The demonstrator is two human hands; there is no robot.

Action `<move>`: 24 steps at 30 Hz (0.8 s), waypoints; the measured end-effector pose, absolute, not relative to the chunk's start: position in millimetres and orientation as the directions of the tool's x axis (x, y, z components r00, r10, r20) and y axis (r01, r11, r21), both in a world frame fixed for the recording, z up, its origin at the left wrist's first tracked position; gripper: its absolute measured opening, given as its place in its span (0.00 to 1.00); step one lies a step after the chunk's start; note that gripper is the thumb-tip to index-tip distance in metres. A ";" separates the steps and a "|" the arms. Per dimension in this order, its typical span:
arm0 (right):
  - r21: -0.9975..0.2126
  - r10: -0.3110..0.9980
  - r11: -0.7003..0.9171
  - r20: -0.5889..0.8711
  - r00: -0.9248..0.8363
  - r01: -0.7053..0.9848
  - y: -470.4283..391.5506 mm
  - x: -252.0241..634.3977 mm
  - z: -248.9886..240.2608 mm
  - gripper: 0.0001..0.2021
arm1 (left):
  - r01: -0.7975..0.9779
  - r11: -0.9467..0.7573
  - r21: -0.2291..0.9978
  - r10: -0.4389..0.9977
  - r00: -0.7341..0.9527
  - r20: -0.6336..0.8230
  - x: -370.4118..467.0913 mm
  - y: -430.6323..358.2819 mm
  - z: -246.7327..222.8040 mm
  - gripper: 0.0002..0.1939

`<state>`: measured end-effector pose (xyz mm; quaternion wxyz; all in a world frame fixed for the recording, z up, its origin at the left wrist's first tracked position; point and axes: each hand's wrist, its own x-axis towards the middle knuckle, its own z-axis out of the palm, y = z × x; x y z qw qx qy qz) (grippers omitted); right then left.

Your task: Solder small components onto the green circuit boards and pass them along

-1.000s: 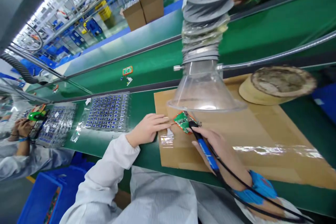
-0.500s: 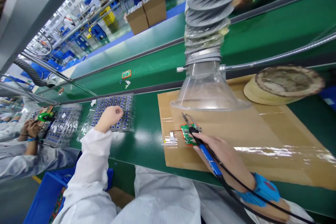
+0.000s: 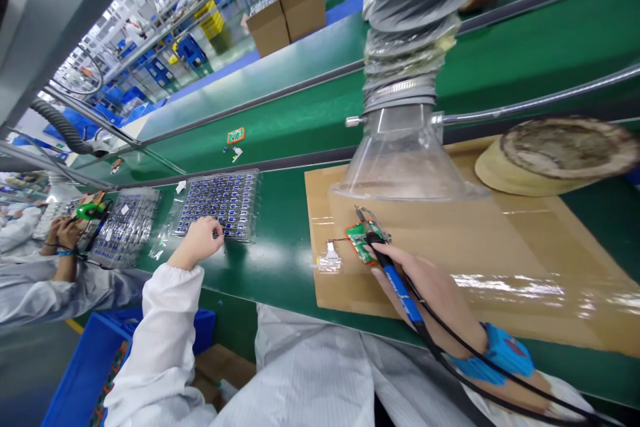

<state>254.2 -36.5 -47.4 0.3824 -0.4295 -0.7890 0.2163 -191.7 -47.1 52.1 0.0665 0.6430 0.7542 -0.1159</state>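
Note:
My left hand (image 3: 199,242) is over the near edge of a clear plastic tray (image 3: 254,181) with rows of small dark-blue parts. Its fingers are pinched together; whatever is between them is too small or hidden to make out. In my right hand (image 3: 430,283) is a soldering iron (image 3: 401,290) with a blue handle, pointing away from me. Its front part lies over a green circuit board (image 3: 356,238) with an orange edge, and my fingers are close against the board's near side. A small white connector (image 3: 331,251) on a thin wire lies left of the board.
Cardboard (image 3: 480,240) covers the right part of the bench. Above it hangs a clear extraction hood (image 3: 405,163) on a grey hose. A round, stained container (image 3: 530,163) stands at the back right. Another board (image 3: 236,135) lies on the green belt. A co-worker's hands (image 3: 64,235) are at far left.
My left hand has moved toward me, from over the tray's middle to its near edge. The circuit board has turned slightly under the soldering iron. The view has shifted a little.

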 end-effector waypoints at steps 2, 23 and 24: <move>-0.667 0.844 0.537 0.426 -0.327 0.516 -37.8 254.4 -46.7 0.17 | 0.991 0.131 -0.038 0.961 -0.136 -0.241 -193.8 -49.0 53.3 0.06; -0.715 0.883 0.469 0.381 -0.273 0.518 -39.7 255.3 -45.5 0.18 | 0.851 0.248 0.463 0.865 -0.410 0.289 -184.3 -79.4 5.8 0.16; -0.711 0.883 0.470 0.385 -0.269 0.523 -39.8 255.1 -44.8 0.18 | 0.856 0.251 0.453 0.866 -0.407 0.290 -184.6 -81.0 5.3 0.16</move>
